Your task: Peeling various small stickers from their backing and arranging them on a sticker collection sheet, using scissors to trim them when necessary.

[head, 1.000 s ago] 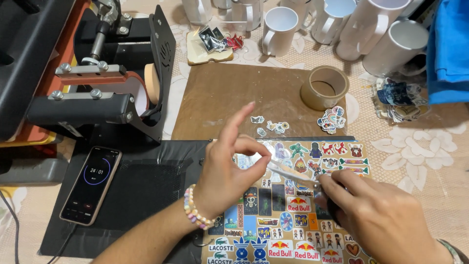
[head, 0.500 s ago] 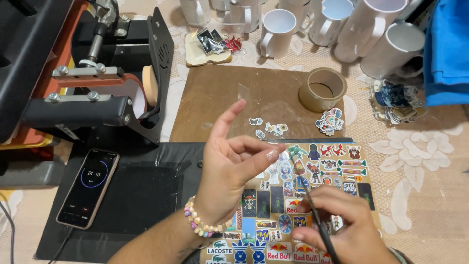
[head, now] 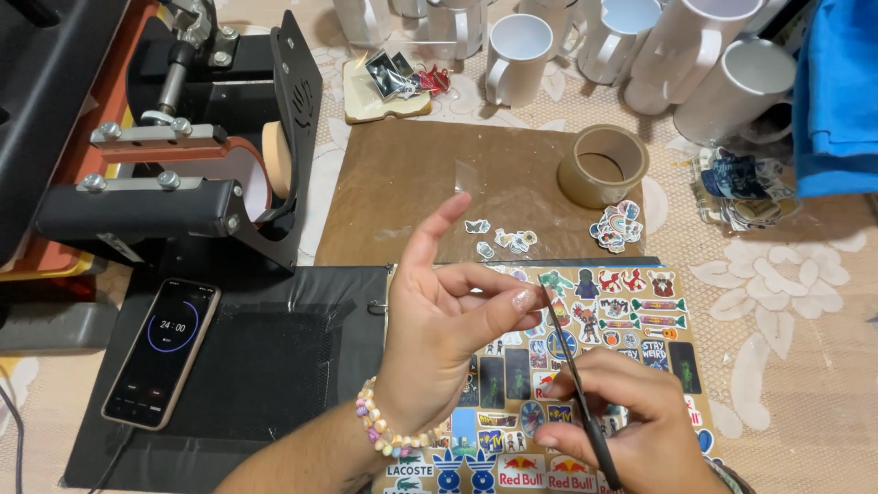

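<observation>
My left hand [head: 439, 348], with a bead bracelet [head: 389, 434] on the wrist, hovers over the left edge of a sheet of colourful stickers [head: 640, 311]. Its index finger points up, and its thumb and another finger are pinched together; I cannot make out anything between them. My right hand [head: 631, 421] rests on the sheet lower right and grips a thin dark pointed tool [head: 572, 384]. The tool's tip points up and touches the left hand's pinched fingertips.
A black mug heat press [head: 183, 174] stands at the left, and a phone [head: 163, 352] showing a timer lies on a black mat [head: 274, 366]. Brown paper [head: 412, 192] holds loose cut stickers [head: 615, 224] and a tape roll [head: 602, 165]. White mugs [head: 517, 46] line the back; blue cloth [head: 837, 91] lies far right.
My right hand has come down and to the left, and the tool has swung from lying across the sheet to pointing up at my left fingertips. My left hand stayed raised.
</observation>
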